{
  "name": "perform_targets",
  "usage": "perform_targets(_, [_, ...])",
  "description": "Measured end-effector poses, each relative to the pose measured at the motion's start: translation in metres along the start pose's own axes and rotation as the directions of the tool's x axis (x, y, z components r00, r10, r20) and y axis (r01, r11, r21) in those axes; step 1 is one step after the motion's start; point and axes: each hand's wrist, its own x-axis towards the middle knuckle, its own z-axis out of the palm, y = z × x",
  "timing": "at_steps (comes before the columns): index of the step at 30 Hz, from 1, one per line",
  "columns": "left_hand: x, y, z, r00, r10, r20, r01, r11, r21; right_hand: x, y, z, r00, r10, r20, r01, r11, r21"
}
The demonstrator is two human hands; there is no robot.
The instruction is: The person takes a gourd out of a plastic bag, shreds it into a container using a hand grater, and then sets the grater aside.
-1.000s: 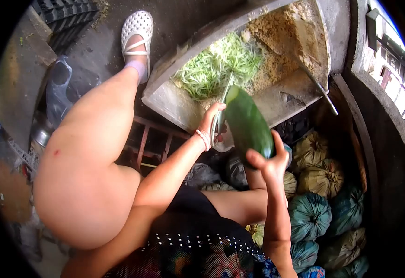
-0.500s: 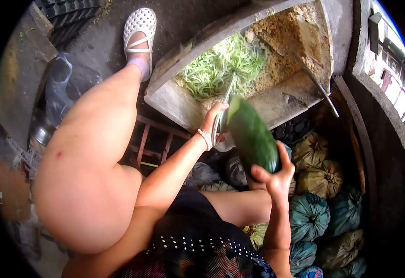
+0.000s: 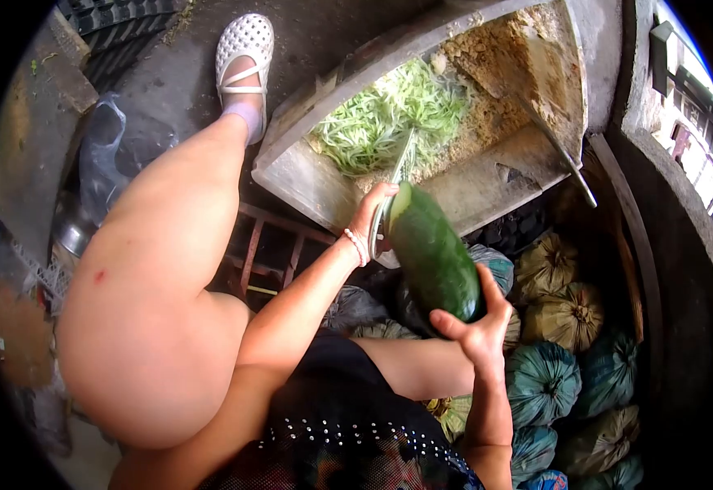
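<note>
My left hand [image 3: 373, 212], with a beaded bracelet at its wrist, is closed around the handle end of a narrow grater [image 3: 403, 159]. The grater slants up into the trough, its far end at a heap of pale green shreds [image 3: 397, 114]. My right hand [image 3: 481, 322] grips the lower end of a large dark green gourd [image 3: 434, 253], thumb on one side and fingers on the other. The gourd's upper end shows a pale cut face and lies against or right beside the grater; the exact contact is hard to see.
The grey trough [image 3: 503, 196] also holds brown, crumbly meal [image 3: 487, 122] and a rod [image 3: 560, 151] that sticks out over its edge. Several tied bags [image 3: 544, 380] lie at the lower right. A clear plastic bag [image 3: 107, 151] lies left of my outstretched leg.
The gourd has shifted slightly left and down with my right hand, its cut end now closer to my left hand. My left hand and the grater have barely moved.
</note>
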Motion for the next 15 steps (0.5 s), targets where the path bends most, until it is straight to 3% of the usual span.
perform_targets(3, [0.005,-0.005,-0.01,0.997,-0.012,-0.08,0.017,0.997,0.07,0.027,-0.006,0.017,0.998,-0.015,-0.062,0.011,0.998,-0.065])
perform_targets(4, [0.009,-0.004,-0.021,0.993,-0.017,-0.113,0.033,0.989,0.147,0.052,-0.023,0.02,0.994,0.109,-0.027,-0.107,0.992,0.069])
perform_targets(5, [0.011,-0.005,-0.027,0.989,-0.016,-0.147,0.048,0.975,0.217,0.079,0.005,0.024,0.992,0.047,-0.116,-0.047,0.999,0.002])
perform_targets(9, [0.013,0.0,-0.026,0.987,0.011,-0.163,0.018,0.984,0.177,0.102,0.024,0.022,0.991,0.128,-0.029,-0.099,0.875,0.475])
perform_targets(10, [0.015,-0.002,-0.029,0.987,-0.019,-0.161,0.041,0.99,0.132,0.095,0.033,0.017,0.989,0.144,-0.029,-0.114,0.876,0.469])
perform_targets(12, [0.014,-0.003,-0.026,0.983,-0.051,-0.178,0.07,0.992,0.104,0.099,0.061,0.013,0.974,0.203,0.098,-0.214,0.702,0.679])
perform_targets(13, [0.016,0.0,-0.024,0.984,-0.044,-0.172,0.064,0.992,0.11,0.107,0.099,0.012,0.923,0.302,0.238,-0.374,0.567,0.734])
perform_targets(14, [0.015,0.0,-0.024,0.985,-0.05,-0.166,0.068,0.992,0.107,0.107,0.093,0.011,0.924,0.299,0.239,-0.374,0.569,0.732])
perform_targets(15, [0.013,-0.001,-0.025,0.985,-0.057,-0.164,0.075,0.992,0.102,0.105,0.082,0.009,0.895,0.332,0.298,-0.422,0.412,0.808])
